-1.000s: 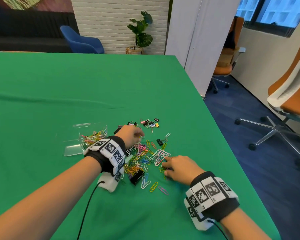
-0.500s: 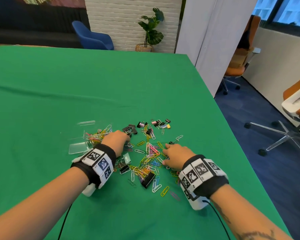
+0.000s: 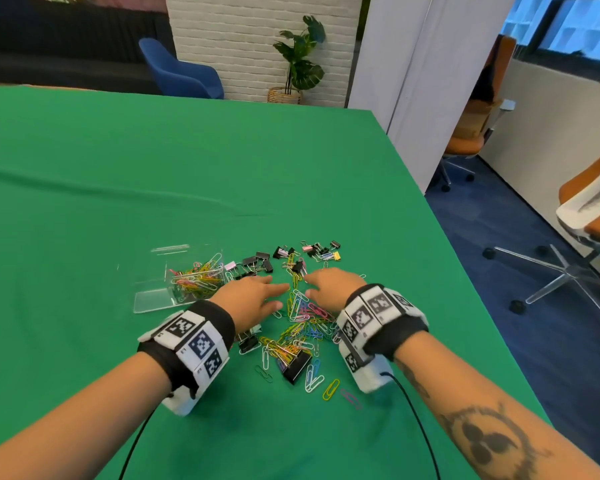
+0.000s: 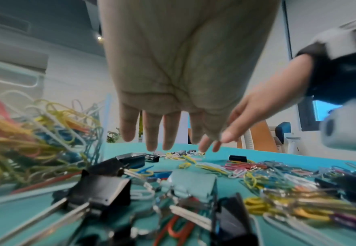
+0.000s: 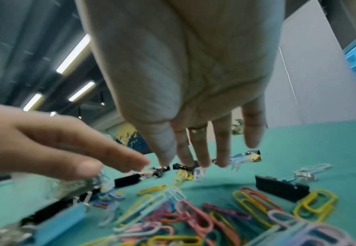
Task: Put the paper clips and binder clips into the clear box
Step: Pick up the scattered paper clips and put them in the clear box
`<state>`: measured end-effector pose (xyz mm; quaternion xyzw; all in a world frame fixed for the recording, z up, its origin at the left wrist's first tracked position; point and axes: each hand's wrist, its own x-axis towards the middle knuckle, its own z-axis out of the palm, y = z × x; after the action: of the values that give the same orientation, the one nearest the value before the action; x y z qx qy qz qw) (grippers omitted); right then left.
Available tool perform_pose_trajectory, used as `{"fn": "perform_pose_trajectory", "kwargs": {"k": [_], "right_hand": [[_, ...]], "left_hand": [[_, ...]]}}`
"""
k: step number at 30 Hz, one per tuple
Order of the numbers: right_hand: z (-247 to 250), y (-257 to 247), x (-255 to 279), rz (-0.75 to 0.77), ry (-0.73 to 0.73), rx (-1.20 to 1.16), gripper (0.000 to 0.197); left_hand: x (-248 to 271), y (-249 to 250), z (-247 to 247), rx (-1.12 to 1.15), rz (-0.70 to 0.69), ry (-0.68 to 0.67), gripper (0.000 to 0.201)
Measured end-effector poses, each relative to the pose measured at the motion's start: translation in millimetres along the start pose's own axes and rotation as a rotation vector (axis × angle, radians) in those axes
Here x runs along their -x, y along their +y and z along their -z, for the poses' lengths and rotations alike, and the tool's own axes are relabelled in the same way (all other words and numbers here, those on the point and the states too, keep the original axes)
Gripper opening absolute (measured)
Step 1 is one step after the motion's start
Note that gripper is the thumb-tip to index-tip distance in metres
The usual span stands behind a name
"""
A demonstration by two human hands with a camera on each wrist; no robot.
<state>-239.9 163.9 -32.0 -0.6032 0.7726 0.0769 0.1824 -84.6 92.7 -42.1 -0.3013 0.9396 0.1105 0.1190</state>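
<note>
A heap of coloured paper clips (image 3: pixel 303 327) and black binder clips (image 3: pixel 261 261) lies on the green table. The clear box (image 3: pixel 191 278) stands at the left of the heap with several paper clips inside; its lid (image 3: pixel 151 301) lies flat in front of it. My left hand (image 3: pixel 253 297) hovers palm down over the heap's left side, fingers straight (image 4: pixel 153 131), holding nothing. My right hand (image 3: pixel 333 285) hovers palm down over the heap's right side, fingers straight (image 5: pixel 202 149), also holding nothing. The two hands' fingertips nearly meet above the clips.
The green table (image 3: pixel 153 174) stretches far back and to the left. Its right edge (image 3: pixel 465 271) drops to a blue floor with office chairs (image 3: pixel 589 216). A large black binder clip (image 3: pixel 297 367) lies near the front of the heap. Cables trail from both wrist cameras.
Both hands moved toward each other over the heap: the left came away from the box to the right, the right slid forward and left. Both opened flat.
</note>
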Motion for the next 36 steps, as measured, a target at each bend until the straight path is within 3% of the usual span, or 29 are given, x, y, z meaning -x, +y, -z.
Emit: {"fn": "perform_pose_trajectory", "kwargs": {"k": [8, 11, 14, 21, 26, 29, 33, 36], "right_hand": [[9.0, -1.2, -37.2, -0.130, 0.238, -0.208, 0.030], [7.6, 8.8, -33.4, -0.167, 0.218, -0.221, 0.031], [5.5, 24.5, -29.1, -0.200, 0.235, -0.226, 0.030], [6.1, 32.9, -32.6, -0.186, 0.274, -0.296, 0.034], [-6.2, 5.6, -48.1, 0.091, 0.040, -0.191, 0.051], [-10.5, -3.4, -45.2, 0.108, -0.124, -0.068, 0.067], [-7.1, 4.6, -18.2, 0.188, -0.296, 0.049, 0.066], [-0.3, 15.3, -5.8, 0.188, -0.236, -0.092, 0.055]], "left_hand": [[-50.4, 11.6, 16.0, 0.112, 0.145, 0.224, 0.032], [-79.8, 24.0, 24.1, 0.109, 0.118, 0.169, 0.039], [-96.6, 32.6, 25.7, 0.023, 0.111, 0.098, 0.030], [-85.5, 1.3, 31.9, -0.054, 0.266, 0.116, 0.029], [-77.6, -3.1, 30.4, 0.038, 0.268, 0.102, 0.034], [-75.8, -0.6, 32.0, 0.059, 0.257, 0.100, 0.032], [-66.2, -9.2, 37.4, 0.113, 0.243, 0.092, 0.033], [-51.2, -13.7, 42.5, 0.143, 0.244, 0.079, 0.025]]}}
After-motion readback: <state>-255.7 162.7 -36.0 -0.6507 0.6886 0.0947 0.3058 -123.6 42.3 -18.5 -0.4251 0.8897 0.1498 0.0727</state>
